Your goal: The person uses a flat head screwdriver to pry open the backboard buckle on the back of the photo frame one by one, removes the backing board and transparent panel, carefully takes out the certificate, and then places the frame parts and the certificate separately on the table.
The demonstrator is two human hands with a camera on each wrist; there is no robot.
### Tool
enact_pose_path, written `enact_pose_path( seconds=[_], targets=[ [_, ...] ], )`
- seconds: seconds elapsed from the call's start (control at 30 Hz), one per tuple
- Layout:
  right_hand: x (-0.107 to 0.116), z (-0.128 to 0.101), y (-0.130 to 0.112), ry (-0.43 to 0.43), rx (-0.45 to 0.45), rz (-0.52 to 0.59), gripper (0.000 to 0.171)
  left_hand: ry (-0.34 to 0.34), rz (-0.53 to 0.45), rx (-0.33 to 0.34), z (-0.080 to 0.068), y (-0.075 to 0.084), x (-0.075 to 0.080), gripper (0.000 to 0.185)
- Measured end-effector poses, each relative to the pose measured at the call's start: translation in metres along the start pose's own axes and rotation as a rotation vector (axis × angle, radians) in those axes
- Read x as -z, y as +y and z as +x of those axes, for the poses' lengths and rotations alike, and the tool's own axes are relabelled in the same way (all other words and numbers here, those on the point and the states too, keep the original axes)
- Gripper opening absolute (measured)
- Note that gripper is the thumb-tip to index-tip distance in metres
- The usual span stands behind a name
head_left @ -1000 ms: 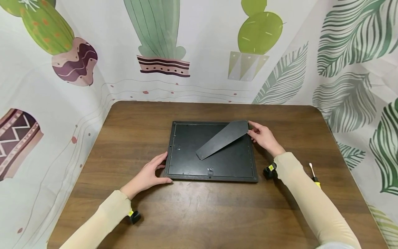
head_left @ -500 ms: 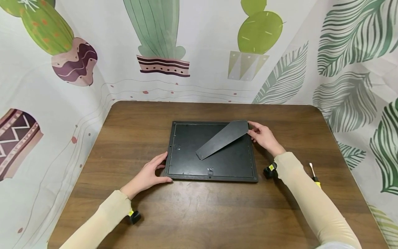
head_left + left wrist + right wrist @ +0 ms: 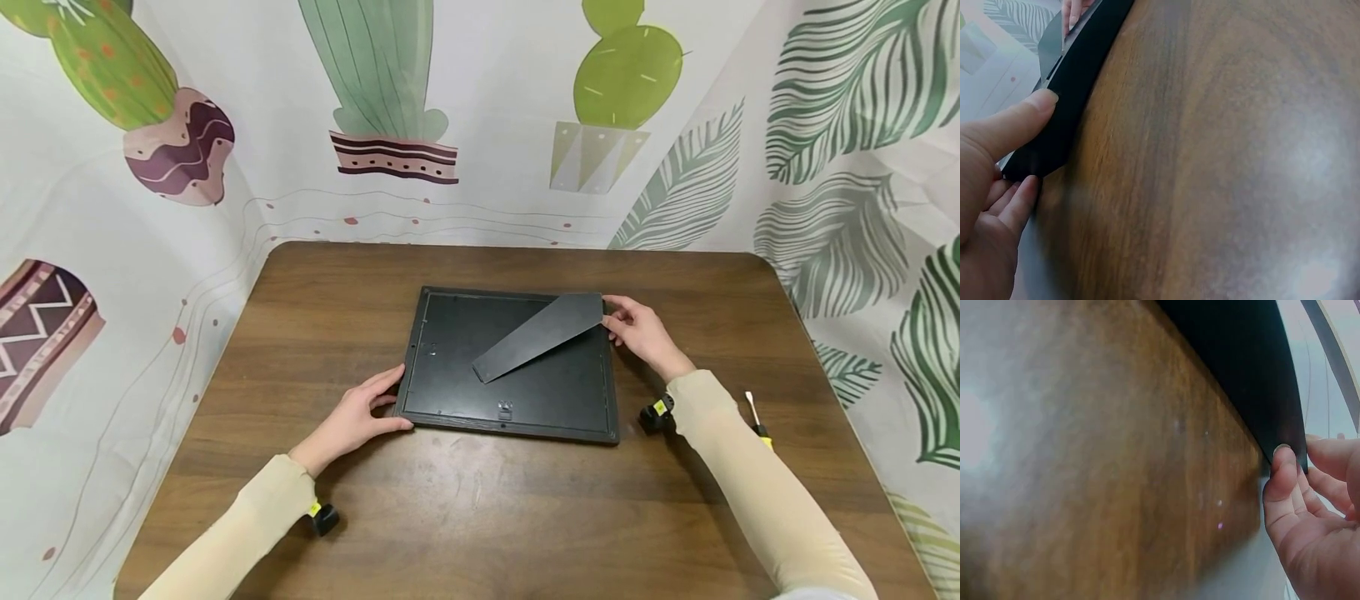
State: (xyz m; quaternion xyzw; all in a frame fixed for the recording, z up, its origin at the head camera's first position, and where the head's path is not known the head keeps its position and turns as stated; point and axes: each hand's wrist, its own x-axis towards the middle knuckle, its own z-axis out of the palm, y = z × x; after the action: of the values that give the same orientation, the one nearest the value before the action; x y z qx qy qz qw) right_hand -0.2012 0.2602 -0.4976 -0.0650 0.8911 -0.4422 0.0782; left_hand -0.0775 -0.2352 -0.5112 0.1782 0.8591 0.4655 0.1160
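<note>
A black picture frame (image 3: 450,387) lies face down on the wooden table, its back showing. Its stand leg (image 3: 536,337) slants across the back from the middle to the far right corner. My left hand (image 3: 360,418) grips the near left corner, thumb on the front edge and fingers along the left side. In the left wrist view, the thumb of my left hand (image 3: 988,181) presses the dark frame edge (image 3: 1075,94). At the far right corner, my right hand (image 3: 641,333) holds the frame with bent fingers; the right wrist view shows fingertips of my right hand (image 3: 1316,519) against the frame side (image 3: 1241,356).
A screwdriver (image 3: 757,421) with a yellow and black handle lies on the table (image 3: 465,517) to the right, beside my right forearm. Behind the table hangs a cloth (image 3: 510,83) printed with cacti and leaves.
Within the last half second the frame has turned slightly clockwise on the table. My right hand has shifted a little right and toward me with it; the left has barely moved.
</note>
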Motion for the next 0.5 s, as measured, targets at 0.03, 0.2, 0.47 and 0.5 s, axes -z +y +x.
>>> enact_pose_path(
  seconds=[0.03, 0.2, 0.47, 0.5],
  targets=[
    [0.001, -0.001, 0.0, 0.0, 0.0, 0.005, 0.048, 0.005, -0.013, -0.005, 0.0, -0.001, 0.0, 0.093],
    [0.002, -0.008, 0.002, 0.005, -0.002, 0.012, 0.047, 0.025, -0.048, -0.018, 0.002, -0.004, 0.004, 0.087],
    [0.008, -0.021, 0.005, 0.027, -0.009, -0.036, 0.039, 0.046, -0.034, -0.008, 0.008, -0.01, 0.012, 0.075],
    [0.009, -0.024, 0.005, 0.025, -0.008, -0.037, 0.039, 0.051, -0.03, -0.008, 0.009, -0.011, 0.013, 0.074]
  ],
)
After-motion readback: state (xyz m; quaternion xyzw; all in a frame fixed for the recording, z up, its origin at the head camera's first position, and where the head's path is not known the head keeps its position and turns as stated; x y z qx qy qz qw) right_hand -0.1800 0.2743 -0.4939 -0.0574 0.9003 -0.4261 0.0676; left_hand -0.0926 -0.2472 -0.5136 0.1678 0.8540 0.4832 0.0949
